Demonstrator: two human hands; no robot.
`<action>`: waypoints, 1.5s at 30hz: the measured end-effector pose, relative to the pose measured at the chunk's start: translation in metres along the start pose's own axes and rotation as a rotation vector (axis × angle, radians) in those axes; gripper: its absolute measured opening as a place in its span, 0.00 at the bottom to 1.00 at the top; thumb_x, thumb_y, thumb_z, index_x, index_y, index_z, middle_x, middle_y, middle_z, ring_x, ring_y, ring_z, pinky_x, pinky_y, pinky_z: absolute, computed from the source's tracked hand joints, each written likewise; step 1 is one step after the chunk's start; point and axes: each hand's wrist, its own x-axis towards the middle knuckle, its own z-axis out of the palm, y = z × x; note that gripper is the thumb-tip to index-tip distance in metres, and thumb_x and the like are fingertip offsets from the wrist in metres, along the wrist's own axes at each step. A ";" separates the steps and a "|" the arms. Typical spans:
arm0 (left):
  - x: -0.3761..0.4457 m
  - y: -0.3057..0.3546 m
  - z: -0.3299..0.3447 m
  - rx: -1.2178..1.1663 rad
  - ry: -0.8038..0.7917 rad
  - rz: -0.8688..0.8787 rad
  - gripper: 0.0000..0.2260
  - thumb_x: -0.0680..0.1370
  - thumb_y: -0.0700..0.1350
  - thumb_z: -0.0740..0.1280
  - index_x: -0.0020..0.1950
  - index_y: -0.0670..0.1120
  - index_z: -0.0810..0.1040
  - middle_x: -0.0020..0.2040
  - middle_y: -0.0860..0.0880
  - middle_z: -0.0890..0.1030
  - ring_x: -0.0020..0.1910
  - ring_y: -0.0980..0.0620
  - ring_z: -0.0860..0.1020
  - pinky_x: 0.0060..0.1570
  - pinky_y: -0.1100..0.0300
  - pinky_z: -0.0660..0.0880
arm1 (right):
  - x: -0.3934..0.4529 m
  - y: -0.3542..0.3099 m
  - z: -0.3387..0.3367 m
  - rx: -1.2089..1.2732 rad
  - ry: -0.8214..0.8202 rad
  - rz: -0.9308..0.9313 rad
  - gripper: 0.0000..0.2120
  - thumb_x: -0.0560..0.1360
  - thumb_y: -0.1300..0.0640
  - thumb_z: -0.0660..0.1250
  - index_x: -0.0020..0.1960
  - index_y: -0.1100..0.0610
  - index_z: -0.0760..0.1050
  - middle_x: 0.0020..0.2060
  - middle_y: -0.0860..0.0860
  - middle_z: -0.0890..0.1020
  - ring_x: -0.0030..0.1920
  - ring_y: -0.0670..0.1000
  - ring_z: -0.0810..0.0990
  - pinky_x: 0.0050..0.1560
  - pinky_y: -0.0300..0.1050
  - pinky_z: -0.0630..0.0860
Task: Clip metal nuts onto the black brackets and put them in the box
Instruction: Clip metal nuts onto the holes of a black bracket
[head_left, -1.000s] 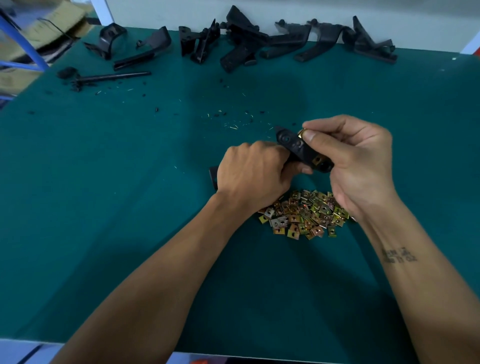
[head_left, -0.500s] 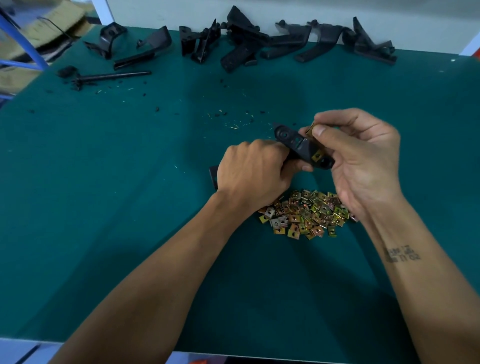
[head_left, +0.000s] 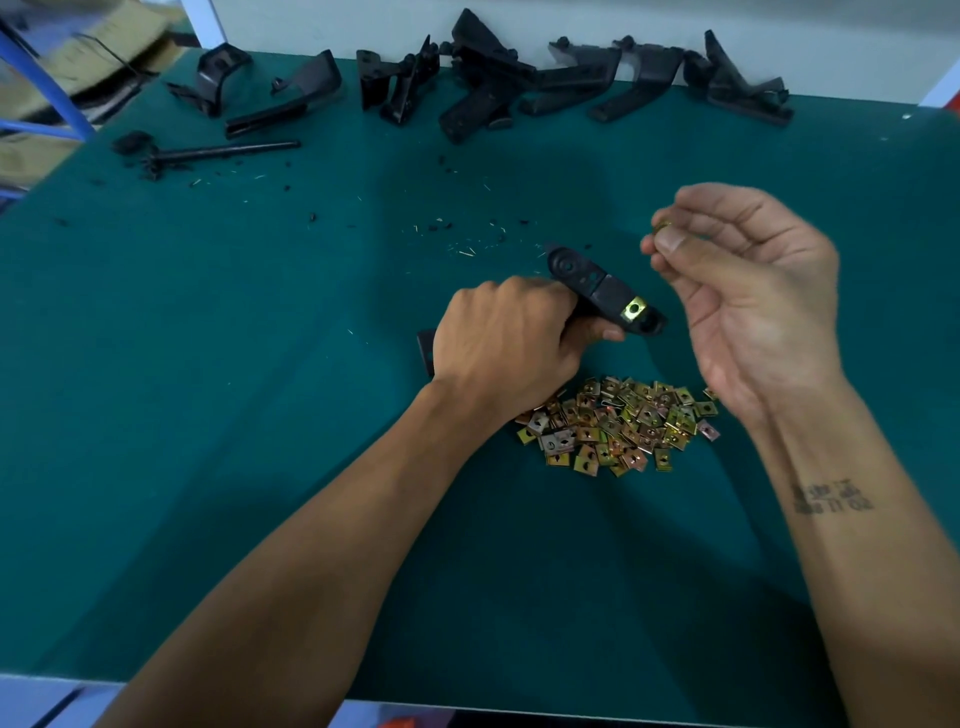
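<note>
My left hand (head_left: 511, 338) grips a black bracket (head_left: 592, 283) just above the green table, its free end pointing up and left. One brass metal nut (head_left: 635, 310) sits clipped on the bracket's near end. My right hand (head_left: 753, 291) is lifted to the right of the bracket, apart from it, and pinches a second small metal nut (head_left: 663, 226) between thumb and forefinger. A pile of loose metal nuts (head_left: 618, 426) lies on the table below both hands. No box is in view.
Several black brackets (head_left: 498, 83) lie in a row along the far edge of the green table (head_left: 260, 364). A thin black rod (head_left: 218, 151) and small black crumbs lie at the far left. Cardboard and a blue frame (head_left: 47, 88) stand beyond the left corner.
My right hand has lifted up and to the right off the bracket, still pinching a nut. A clipped nut now shows on the bracket's near end. The left hand stayed put.
</note>
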 end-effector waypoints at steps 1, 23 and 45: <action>0.000 0.000 0.000 0.000 -0.003 0.000 0.24 0.78 0.67 0.62 0.39 0.48 0.79 0.36 0.48 0.81 0.33 0.39 0.79 0.32 0.56 0.60 | 0.000 0.000 -0.001 -0.010 -0.009 0.002 0.12 0.72 0.75 0.71 0.54 0.65 0.79 0.42 0.56 0.85 0.43 0.54 0.84 0.49 0.42 0.80; 0.000 0.002 -0.002 0.056 -0.003 0.042 0.24 0.78 0.67 0.61 0.41 0.48 0.82 0.35 0.48 0.81 0.31 0.39 0.79 0.31 0.56 0.60 | -0.004 0.015 0.006 -0.337 -0.120 -0.197 0.18 0.70 0.74 0.74 0.57 0.61 0.79 0.43 0.50 0.84 0.46 0.48 0.83 0.51 0.39 0.78; 0.000 0.003 0.000 0.067 -0.024 0.049 0.21 0.79 0.66 0.62 0.45 0.50 0.82 0.37 0.48 0.82 0.34 0.38 0.80 0.32 0.56 0.62 | -0.009 0.013 0.010 -0.267 -0.135 -0.015 0.08 0.74 0.69 0.73 0.47 0.57 0.82 0.37 0.49 0.87 0.37 0.48 0.83 0.28 0.40 0.77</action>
